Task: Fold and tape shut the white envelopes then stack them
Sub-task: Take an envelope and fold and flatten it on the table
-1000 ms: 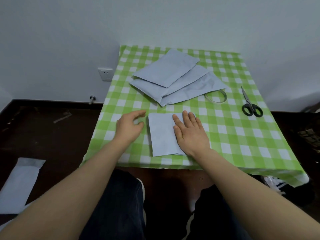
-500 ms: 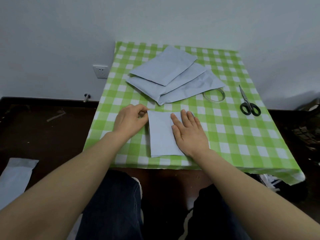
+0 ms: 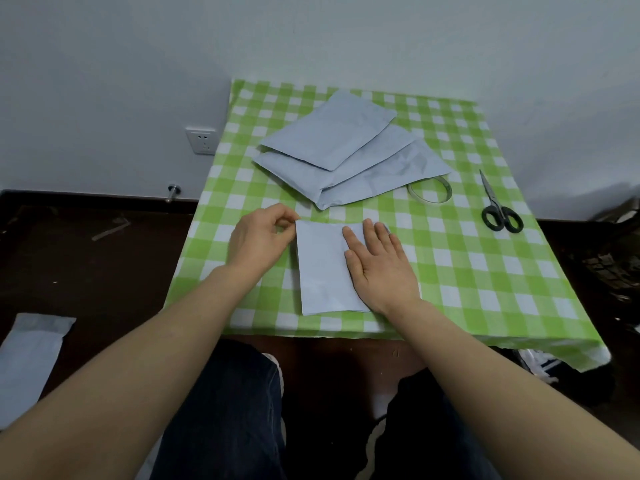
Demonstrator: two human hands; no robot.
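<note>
Folded white envelope (image 3: 322, 268) lies flat on the near half of the table (image 3: 450, 271), which is covered in a green-and-white checked cloth. Right hand (image 3: 379, 268) is spread flat, palm down, pressing the envelope's right side. Left hand (image 3: 258, 242) is at the top-left corner, thumb and forefinger pinched together right at the corner; looks like it grips the paper edge, but contact is hard to confirm from this angle.

Pile of three more white envelopes (image 3: 346, 154) sits fanned and overlapping on the far half. Tape roll (image 3: 429, 190) lies just beside the pile's right end, partly tucked under the lowest envelope. Scissors (image 3: 498, 209) with black handles lie to the right of the tape, apart from it, blades pointing away.

Room: plain white wall behind the table, wall socket (image 3: 201, 140) left of it, dark baseboard, dark floor. Another white envelope (image 3: 29, 355) lies on the floor at far left. Dark trousers are visible below the table edge.
</note>
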